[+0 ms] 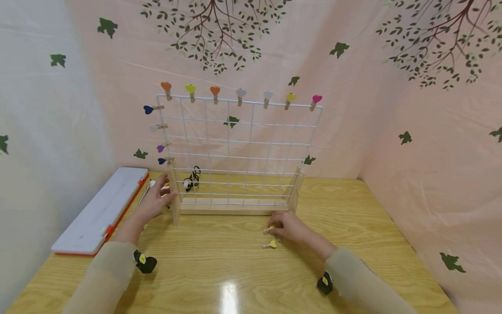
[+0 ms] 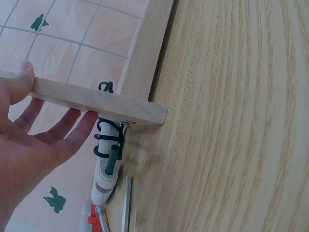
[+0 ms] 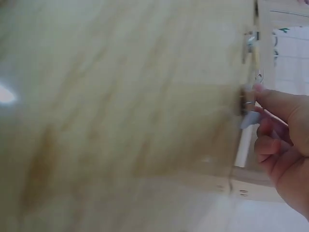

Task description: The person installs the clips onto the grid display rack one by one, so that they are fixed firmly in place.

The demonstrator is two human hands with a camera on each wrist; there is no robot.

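A white wire grid panel (image 1: 243, 141) stands in a wooden frame (image 1: 231, 209), with small heart clothespins clipped along its top and left edges. My left hand (image 1: 155, 201) holds the frame's left wooden post (image 2: 91, 100), thumb on one side and fingers on the other in the left wrist view. Low over the table in front of the frame's right end, my right hand (image 1: 289, 226) pinches a small clothespin (image 3: 249, 99) between thumb and fingers. A pale heart (image 3: 250, 119) shows under the fingertips. Just nearer me lies a clothespin with a yellow heart (image 1: 272, 244).
On the left lies a flat white case (image 1: 103, 209) with an orange edge. Behind the left post are a white tool with a dark coiled cord (image 2: 107, 145) and a metal rod (image 2: 127, 203). A black cord (image 1: 193, 178) lies behind the grid, before a pink curtain (image 1: 345, 131).
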